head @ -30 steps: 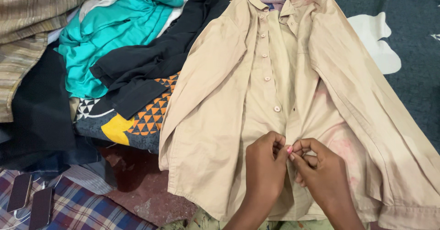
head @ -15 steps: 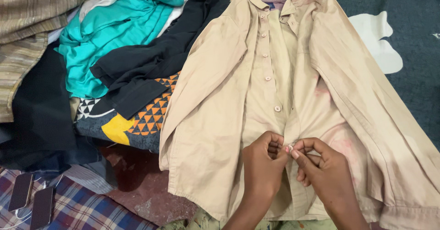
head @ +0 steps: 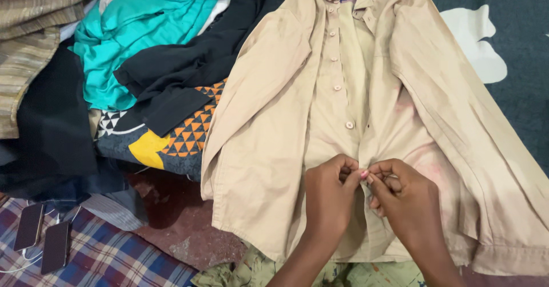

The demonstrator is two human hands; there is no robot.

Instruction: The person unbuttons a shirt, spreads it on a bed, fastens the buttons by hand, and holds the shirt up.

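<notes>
A beige long-sleeved shirt [head: 274, 127] lies spread face up, with faint pink stains on its right half and a row of buttons down the front. My left hand [head: 330, 198] and my right hand [head: 403, 198] meet at the lower front placket, thumbs and fingers pinching the two edges of the cloth together at a button. Both hands are closed on the shirt's fabric. The buttons higher up look fastened.
A pile of clothes sits to the left: a teal shirt [head: 143, 35], a black garment [head: 189, 70], a patterned orange and yellow cloth [head: 171, 144], striped fabric [head: 28, 47]. Two phones [head: 43, 244] lie on a plaid cloth at bottom left. A dark blue sheet [head: 514, 30] lies under the shirt.
My hands stay at the same spot on the placket, with small finger movements at the button. The view has shifted slightly, so everything sits a little higher in the frame.
</notes>
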